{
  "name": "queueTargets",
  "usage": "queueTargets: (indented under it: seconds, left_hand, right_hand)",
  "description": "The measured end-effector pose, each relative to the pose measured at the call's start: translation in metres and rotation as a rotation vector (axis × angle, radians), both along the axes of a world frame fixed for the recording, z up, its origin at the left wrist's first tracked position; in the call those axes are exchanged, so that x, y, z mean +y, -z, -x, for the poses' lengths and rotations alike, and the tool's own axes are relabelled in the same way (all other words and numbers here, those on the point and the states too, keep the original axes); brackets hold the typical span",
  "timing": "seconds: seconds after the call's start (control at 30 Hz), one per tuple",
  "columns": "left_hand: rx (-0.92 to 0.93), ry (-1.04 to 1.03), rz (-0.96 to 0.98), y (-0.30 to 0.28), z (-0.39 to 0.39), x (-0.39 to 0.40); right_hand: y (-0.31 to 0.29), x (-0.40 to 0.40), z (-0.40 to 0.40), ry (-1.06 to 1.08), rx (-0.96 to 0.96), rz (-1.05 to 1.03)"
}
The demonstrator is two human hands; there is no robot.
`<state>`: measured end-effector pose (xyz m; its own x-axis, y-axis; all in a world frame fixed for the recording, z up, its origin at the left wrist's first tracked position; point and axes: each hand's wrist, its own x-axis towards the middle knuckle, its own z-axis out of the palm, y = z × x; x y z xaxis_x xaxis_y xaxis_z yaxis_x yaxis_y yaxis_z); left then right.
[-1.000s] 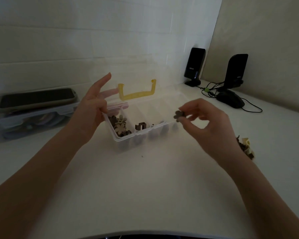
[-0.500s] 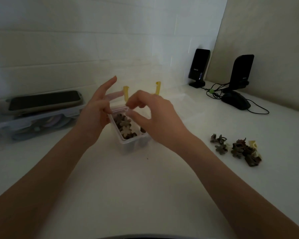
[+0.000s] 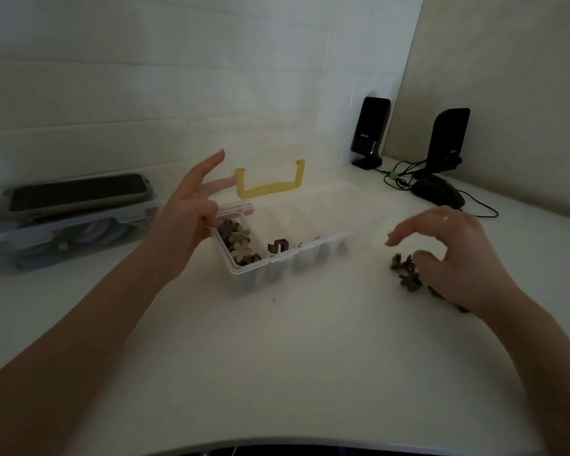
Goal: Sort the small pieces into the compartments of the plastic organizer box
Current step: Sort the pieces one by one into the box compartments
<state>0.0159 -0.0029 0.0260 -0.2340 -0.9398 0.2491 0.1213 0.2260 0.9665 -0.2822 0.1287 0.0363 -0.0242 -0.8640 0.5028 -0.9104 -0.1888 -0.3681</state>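
Note:
A clear plastic organizer box (image 3: 244,269) with a yellow handle (image 3: 269,189) on its raised lid stands mid-table. Its leftmost compartment holds several flower-shaped pieces (image 3: 239,241); the one beside it holds a dark angular piece (image 3: 278,246). My left hand (image 3: 186,218) touches the box's left end, fingers spread, two raised. My right hand (image 3: 454,255) hovers over a pile of small dark pieces (image 3: 407,271) on the table to the right of the box, fingers loosely curved, nothing visibly held. Part of the pile is hidden under that hand.
A phone (image 3: 78,192) lies on a closed clear case (image 3: 63,235) at the left. Two black speakers (image 3: 371,133) (image 3: 449,139), a dark mouse (image 3: 438,192) and cables sit at the back right by the wall.
My right hand carried a flower piece to the leftmost compartment, let it go, and moved right over the loose pile. The left hand stayed at the box's left end.

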Motion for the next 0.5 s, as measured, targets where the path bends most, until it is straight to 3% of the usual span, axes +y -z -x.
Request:
queueTargets:
  seconds: [0.13, 0.27, 0.5]
  left_hand:
    - [-0.012, 0.003, 0.008, 0.001, 0.000, 0.000]
    - [-0.009, -0.001, -0.001, 0.003, 0.001, -0.001]
    - [-0.038, 0.029, -0.007, 0.005, 0.001, 0.001]
  right_hand:
    - [0.005, 0.010, 0.017, 0.004, 0.182, -0.208]
    - [0.016, 0.014, 0.026, 0.019, 0.141, -0.360]
    - [0.025, 0.009, 0.031, -0.033, 0.064, -0.261]
